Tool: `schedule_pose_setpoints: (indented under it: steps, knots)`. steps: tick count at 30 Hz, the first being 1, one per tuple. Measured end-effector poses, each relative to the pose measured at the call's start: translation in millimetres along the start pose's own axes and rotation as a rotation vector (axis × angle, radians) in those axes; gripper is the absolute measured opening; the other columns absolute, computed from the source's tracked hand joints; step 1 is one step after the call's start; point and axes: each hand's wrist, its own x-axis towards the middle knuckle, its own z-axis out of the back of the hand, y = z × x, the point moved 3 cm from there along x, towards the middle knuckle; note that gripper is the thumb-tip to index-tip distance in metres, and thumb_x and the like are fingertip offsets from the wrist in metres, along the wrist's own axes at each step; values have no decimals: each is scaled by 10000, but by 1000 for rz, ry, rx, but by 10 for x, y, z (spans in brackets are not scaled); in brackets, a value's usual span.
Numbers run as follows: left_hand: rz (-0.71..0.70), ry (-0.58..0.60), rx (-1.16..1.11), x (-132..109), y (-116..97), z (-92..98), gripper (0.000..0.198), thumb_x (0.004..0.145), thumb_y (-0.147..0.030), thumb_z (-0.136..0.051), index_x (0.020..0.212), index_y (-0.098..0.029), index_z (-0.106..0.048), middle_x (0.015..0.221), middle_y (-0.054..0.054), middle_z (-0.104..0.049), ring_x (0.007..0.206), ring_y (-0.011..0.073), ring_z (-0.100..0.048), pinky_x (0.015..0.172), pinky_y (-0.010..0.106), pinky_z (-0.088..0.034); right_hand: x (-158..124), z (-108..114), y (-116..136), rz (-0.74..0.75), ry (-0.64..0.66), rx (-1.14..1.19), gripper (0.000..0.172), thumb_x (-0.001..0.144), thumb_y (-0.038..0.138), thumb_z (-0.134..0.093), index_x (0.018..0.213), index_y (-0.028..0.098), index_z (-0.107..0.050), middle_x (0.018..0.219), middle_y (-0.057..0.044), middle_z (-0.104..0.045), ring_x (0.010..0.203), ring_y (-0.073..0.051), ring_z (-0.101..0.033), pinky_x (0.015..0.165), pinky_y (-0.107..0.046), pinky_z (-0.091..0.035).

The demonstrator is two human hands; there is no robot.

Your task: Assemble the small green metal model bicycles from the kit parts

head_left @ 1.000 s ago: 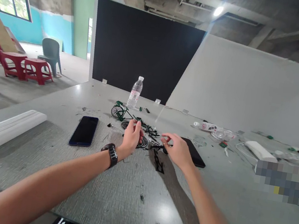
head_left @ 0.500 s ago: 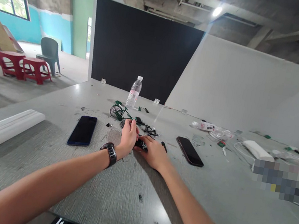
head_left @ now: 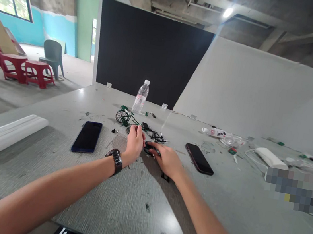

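Observation:
Both my hands meet over a scatter of small black model bicycle parts [head_left: 157, 136] on the grey table [head_left: 134, 210]. My left hand [head_left: 134, 142], a black watch on its wrist, rests on its edge with the fingers curled around a part I cannot make out. Beside it my right hand [head_left: 168, 160] lies palm down, fingertips pinching a small black wheel [head_left: 148, 147]. A half-built green model bicycle [head_left: 124, 116] stands just beyond my left hand. A tiny black piece [head_left: 165, 177] lies by my right wrist.
A water bottle [head_left: 141, 96] stands behind the bicycle. One dark phone [head_left: 87, 136] lies left of my hands, another [head_left: 199, 159] right. A long white case [head_left: 5, 133] lies far left. Clutter and a white box [head_left: 267, 156] lie at the right. Red stools and chairs stand on the floor at left.
My right hand moved left from beside the right phone to the black wheel next to my left hand, then drew slightly back. The left hand stayed nearly in place.

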Motion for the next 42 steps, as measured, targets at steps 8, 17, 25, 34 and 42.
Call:
schedule_pose_setpoints:
  steps: [8,17,25,34,42]
  knots:
    - [-9,-35,30,41,34,23,284,1002,-478,-389,854,-236,-373,679,-36,-484,533,117,-496,521,234,-408,12,-8,-36,-44,-11,-30,340,1003,300,-411,1278,278,-609,1131,-49,-740,1007,-245,-701,779,-314,-496]
    - [18,65,-24,10,34,-42,254,1011,-433,-371,855,-233,-380,670,-33,-520,488,119,-519,495,244,-443,14,2,-128,-102,-45,-80,338,1001,280,-398,1251,208,-614,1119,-90,-742,1004,-258,-704,747,-298,-475]
    - [25,142,-10,33,99,-69,245,1000,-417,-409,855,-220,-414,682,-19,-580,513,123,-576,535,246,-489,18,12,-168,-135,-55,-147,362,1029,355,-342,1207,209,-621,1053,-105,-749,934,-260,-710,691,-292,-443]
    - [-43,158,34,31,56,-67,182,971,-355,-482,896,-193,-519,787,25,-608,733,154,-625,616,232,-487,9,69,-173,-183,-166,-105,307,988,381,-407,1075,208,-645,906,-89,-746,799,-247,-689,651,-290,-424]
    - [-63,182,36,50,72,-88,171,960,-326,-503,904,-166,-525,843,54,-650,686,146,-638,625,251,-490,-41,188,-154,-229,-460,201,337,954,481,-451,869,192,-603,804,-63,-703,687,-193,-640,637,-263,-450]
